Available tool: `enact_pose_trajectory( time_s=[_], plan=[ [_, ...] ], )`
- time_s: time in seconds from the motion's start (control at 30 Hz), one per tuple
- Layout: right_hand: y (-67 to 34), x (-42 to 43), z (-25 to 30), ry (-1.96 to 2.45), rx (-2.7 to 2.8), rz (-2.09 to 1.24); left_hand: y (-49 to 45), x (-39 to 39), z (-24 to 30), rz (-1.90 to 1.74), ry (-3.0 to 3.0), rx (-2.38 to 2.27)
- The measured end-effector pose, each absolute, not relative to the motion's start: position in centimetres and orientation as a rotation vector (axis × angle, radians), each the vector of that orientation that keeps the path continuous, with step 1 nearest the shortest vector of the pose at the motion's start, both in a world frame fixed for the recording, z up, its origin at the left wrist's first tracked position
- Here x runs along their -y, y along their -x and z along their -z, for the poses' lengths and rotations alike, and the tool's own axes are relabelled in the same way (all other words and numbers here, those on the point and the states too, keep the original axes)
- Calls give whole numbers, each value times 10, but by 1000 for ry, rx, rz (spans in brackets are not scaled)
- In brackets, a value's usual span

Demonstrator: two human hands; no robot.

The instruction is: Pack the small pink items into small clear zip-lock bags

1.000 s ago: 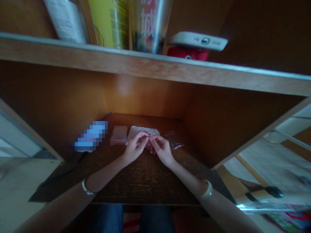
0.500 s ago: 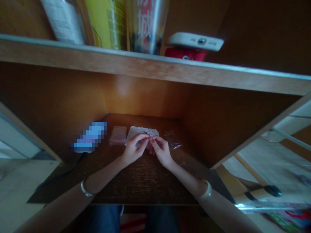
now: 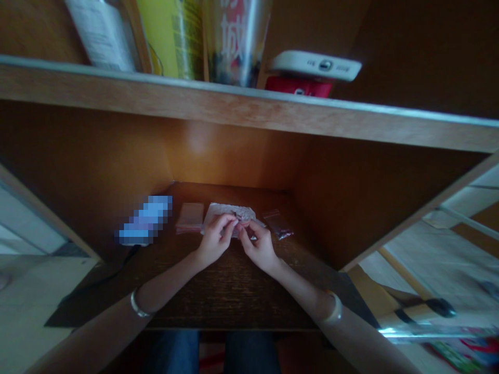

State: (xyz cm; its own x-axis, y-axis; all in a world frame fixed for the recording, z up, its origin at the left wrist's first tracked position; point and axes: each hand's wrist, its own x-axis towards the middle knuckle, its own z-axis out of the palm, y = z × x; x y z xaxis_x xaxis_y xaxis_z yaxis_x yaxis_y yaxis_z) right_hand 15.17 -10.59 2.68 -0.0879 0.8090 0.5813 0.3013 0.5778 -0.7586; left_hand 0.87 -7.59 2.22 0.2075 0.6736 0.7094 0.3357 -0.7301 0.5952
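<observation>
Pinching a small item between pressed fingertips, the left hand (image 3: 214, 241) and right hand (image 3: 259, 245) met over a crinkled white plastic packet (image 3: 224, 212), its long axis running sideways near the wooden desk's (image 3: 230, 296) far edge.

A crinkled whitish plastic packet (image 3: 230, 210), roughly oblong and thin, lies flat with its long side running crosswise on the dark wooden desktop (image 3: 230, 304), near the back of the desk. Its creased film shines dully, and its lower half is hidden behind the left hand (image 3: 215, 241) and right hand (image 3: 260, 248), whose fingertips meet closely over it (whatever they pinch there is too small to make out).
</observation>
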Motion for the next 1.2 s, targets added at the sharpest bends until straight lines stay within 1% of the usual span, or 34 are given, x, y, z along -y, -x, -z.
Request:
enact_pose_trajectory(
  time_s=[0.27,0.4,0.53,0.6,0.73,0.9,1.03,1.2],
  plan=[
    [-152,110,-34,1004,1707,-412,-12,78,-20,-1622,-2295,-1044],
    [-150,111,-35,1012,1693,-361,-14,78,-20,-1633,-2229,-1072],
    [-146,116,-32,965,1754,-379,-10,74,-21,-1657,-2077,-1155],
    [-144,118,-30,963,1755,-388,-8,74,-22,-1670,-2048,-1127],
    [-146,116,-31,1015,1652,-426,-8,78,-23,-1691,-2064,-921],
    [-150,113,-34,1032,1615,-469,-9,81,-27,-1594,-2369,-841],
    [-149,113,-32,1057,1661,-464,-7,76,-23,-1582,-2400,-838],
    [-149,111,-28,1083,1682,-489,-7,70,-16,-1465,-2462,-867]
  ],
)
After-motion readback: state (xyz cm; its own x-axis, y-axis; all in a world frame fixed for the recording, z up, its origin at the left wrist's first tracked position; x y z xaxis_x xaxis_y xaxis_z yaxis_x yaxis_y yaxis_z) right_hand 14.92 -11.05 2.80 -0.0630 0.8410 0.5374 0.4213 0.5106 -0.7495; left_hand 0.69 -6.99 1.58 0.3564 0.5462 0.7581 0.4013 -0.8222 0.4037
